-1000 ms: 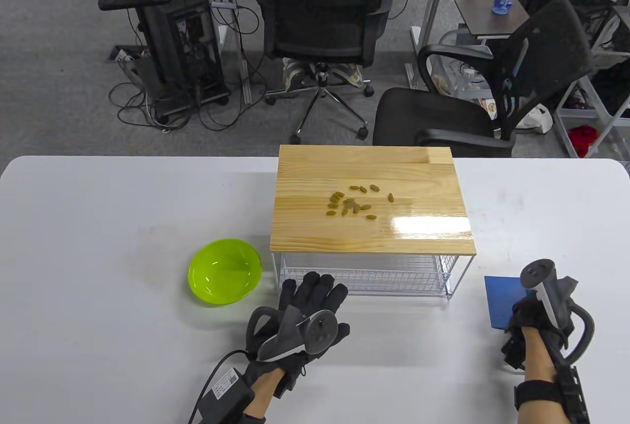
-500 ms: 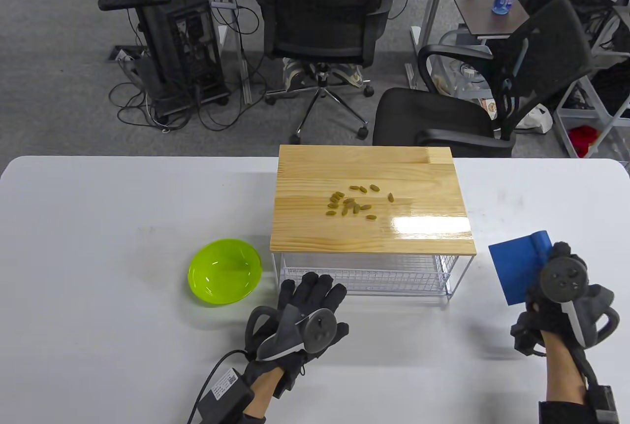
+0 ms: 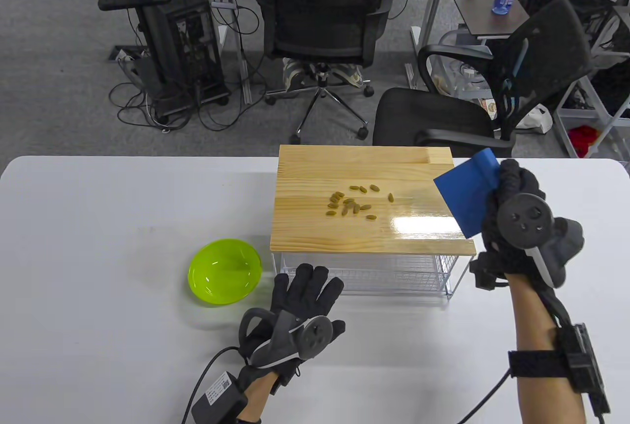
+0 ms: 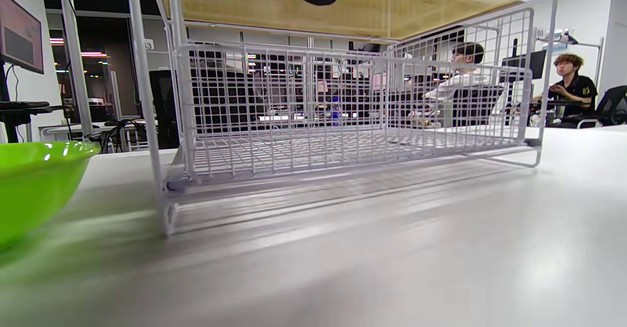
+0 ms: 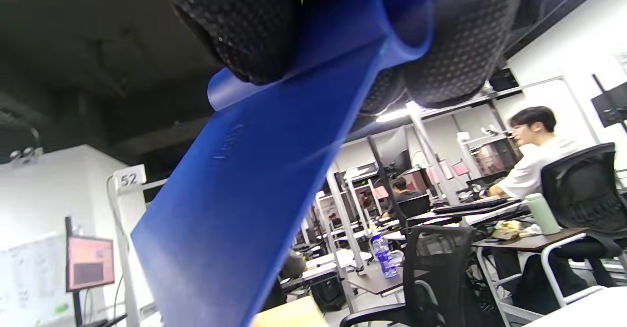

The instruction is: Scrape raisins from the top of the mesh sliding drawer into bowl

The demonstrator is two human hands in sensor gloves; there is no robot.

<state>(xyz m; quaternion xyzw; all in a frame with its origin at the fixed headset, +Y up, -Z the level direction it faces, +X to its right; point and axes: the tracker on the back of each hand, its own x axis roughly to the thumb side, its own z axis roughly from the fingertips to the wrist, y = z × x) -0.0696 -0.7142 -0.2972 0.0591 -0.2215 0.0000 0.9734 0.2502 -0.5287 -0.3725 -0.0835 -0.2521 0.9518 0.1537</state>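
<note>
table point(image 3: 98, 227): white, carries everything you're working with; your hands come in from its near edge.
mesh sliding drawer point(image 3: 364, 274): white wire unit, centre of the table, a bit right of middle. In the left wrist view the basket point(image 4: 343, 121) looks pushed in under the top, nothing visible in it.
wooden top point(image 3: 305, 227): light pine board covering the whole drawer unit, glare patch near its front-right corner.
right hand point(image 3: 512, 217): yours, raised at the right edge of the wooden top, fingers clenched round the scraper's rolled handle. Right wrist view shows fingers point(image 5: 245, 28) wrapped on both sides of that handle.
left hand point(image 3: 302, 303): yours, released, fingers straight and spread, low over the table just in front of the drawer's front-left corner. Can't tell whether the fingertips touch the wire. It holds nothing.
bowl point(image 3: 225, 271): lime green, sits on the table just left of the drawer's front-left corner, near your left hand. No raisins visible in it.
scraper point(image 3: 465, 197): flat blue blade, angled toward the raisins, over the right side of the wooden top. Can't tell if its edge touches the wood.
raisins point(image 3: 352, 203): loose greenish-brown cluster around the middle of the wooden top, a few strays toward the right, well apart from the scraper.
</note>
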